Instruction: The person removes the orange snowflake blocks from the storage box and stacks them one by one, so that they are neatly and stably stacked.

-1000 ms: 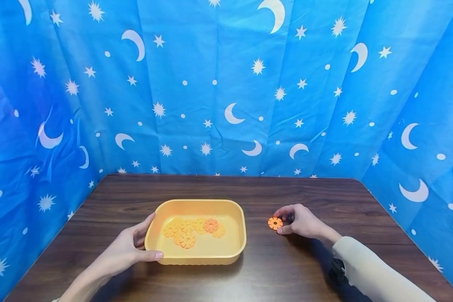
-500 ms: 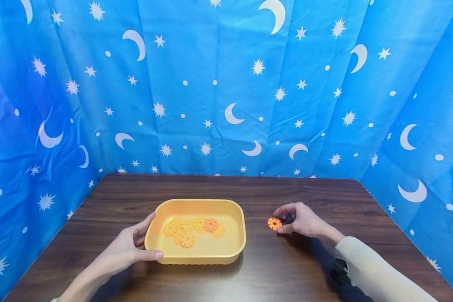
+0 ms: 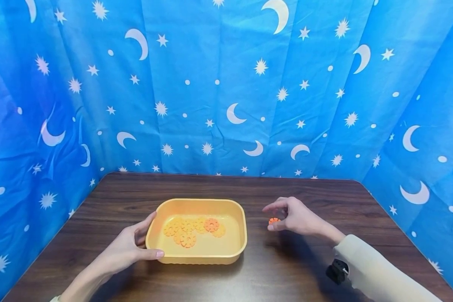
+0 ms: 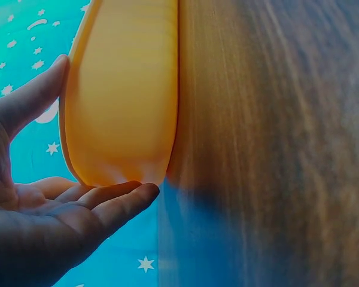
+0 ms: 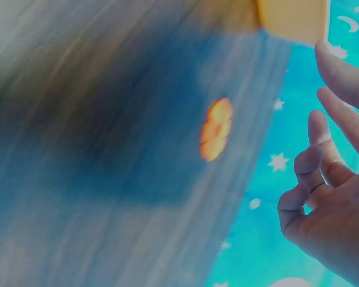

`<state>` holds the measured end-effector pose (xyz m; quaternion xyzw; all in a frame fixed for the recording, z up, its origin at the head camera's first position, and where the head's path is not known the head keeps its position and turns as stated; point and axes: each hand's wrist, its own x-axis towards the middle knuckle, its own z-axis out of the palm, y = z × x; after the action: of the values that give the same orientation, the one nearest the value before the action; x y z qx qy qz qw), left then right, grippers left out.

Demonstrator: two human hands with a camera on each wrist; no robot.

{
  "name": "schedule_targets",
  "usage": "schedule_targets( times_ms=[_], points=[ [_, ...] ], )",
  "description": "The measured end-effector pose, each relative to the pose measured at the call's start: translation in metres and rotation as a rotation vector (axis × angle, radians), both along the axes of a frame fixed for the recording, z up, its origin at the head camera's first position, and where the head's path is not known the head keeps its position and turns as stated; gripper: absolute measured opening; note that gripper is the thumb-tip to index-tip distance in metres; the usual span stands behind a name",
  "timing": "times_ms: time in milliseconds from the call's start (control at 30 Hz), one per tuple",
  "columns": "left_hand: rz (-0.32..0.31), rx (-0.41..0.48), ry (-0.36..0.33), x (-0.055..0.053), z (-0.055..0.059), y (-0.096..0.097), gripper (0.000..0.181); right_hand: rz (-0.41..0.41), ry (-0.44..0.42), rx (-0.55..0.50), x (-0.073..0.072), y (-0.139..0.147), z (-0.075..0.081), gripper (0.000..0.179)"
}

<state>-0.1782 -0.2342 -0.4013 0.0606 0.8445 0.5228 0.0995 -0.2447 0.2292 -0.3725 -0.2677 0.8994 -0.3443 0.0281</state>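
Note:
My left hand grips the left end of a yellow plastic tub, thumb at the near side and fingers round the far corner. In the left wrist view the thumb and fingers press against the tub's outer wall. Several yellow and orange notched plastic discs lie inside, some overlapping. To the right of the tub, one orange notched disc lies on the table, partly covered by the right thumb in the head view. Just above it hovers my right hand, its thumb and index finger spread apart and holding nothing.
The dark wood-grain table carries the tub and the lone disc. A blue cloth with white moons and stars hangs behind and on both sides. A black device is strapped at the right wrist.
My right hand has let go of the orange disc and risen a little, its fingers spreading. The disc stays on the table. My left hand keeps its hold on the tub.

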Motion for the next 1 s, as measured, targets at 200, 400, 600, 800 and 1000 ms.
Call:
schedule_targets(
  times_ms=[200, 400, 600, 800, 1000],
  points=[
    [0.001, 0.001, 0.0, 0.0, 0.0, 0.0, 0.113, 0.054, 0.033, -0.012, 0.008, -0.024, 0.016, 0.039],
    [0.007, -0.011, 0.003, -0.001, -0.001, 0.0, 0.113, 0.111, 0.065, -0.043, 0.012, -0.052, 0.024, 0.04],
    [0.009, 0.004, 0.005, -0.001, -0.002, 0.0, 0.113, 0.167, 0.043, -0.039, 0.009, -0.079, 0.022, 0.04],
    [0.011, 0.021, -0.006, 0.0, -0.002, 0.0, 0.112, 0.238, 0.039, -0.019, 0.006, -0.103, 0.018, 0.04],
    [0.014, 0.014, -0.007, 0.001, -0.002, 0.0, 0.112, 0.269, 0.018, -0.015, 0.001, -0.124, 0.009, 0.04]
  ],
)
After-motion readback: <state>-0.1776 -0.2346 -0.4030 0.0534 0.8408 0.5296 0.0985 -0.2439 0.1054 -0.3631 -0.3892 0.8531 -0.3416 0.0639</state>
